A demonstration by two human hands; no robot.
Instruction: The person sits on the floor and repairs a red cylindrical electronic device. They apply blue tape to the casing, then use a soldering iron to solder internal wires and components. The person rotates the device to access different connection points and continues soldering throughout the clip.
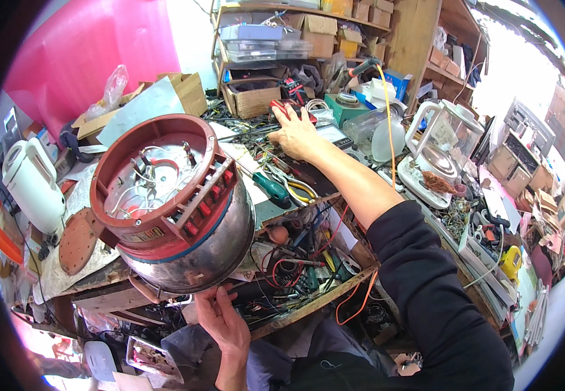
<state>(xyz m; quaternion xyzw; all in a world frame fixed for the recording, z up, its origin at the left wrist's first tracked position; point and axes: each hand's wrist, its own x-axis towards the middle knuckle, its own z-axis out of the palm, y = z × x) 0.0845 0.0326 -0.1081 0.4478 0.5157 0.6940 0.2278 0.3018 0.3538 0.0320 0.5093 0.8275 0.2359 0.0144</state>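
An upturned electric pot (184, 257) leans on the bench edge at left, its steel body below and its reddish-brown base (116, 140) facing up. Wires and metal terminals show inside the open base. My left hand (220, 319) supports the pot from beneath, its fingertips against the lower rim. At the back of the bench, my right hand (295, 137) reaches over a small red device (293, 112), fingers spread around it and covering much of it. A green-handled screwdriver (270, 189) and yellow-handled pliers (302, 189) lie nearer me.
An open drawer (315, 313) full of tools and wires sits below the bench edge. Left of the pot are a round brown cover plate (80, 241) and a white kettle (32, 186). A glass jug appliance (445, 140) stands at right. An orange cord (390, 124) hangs across the bench.
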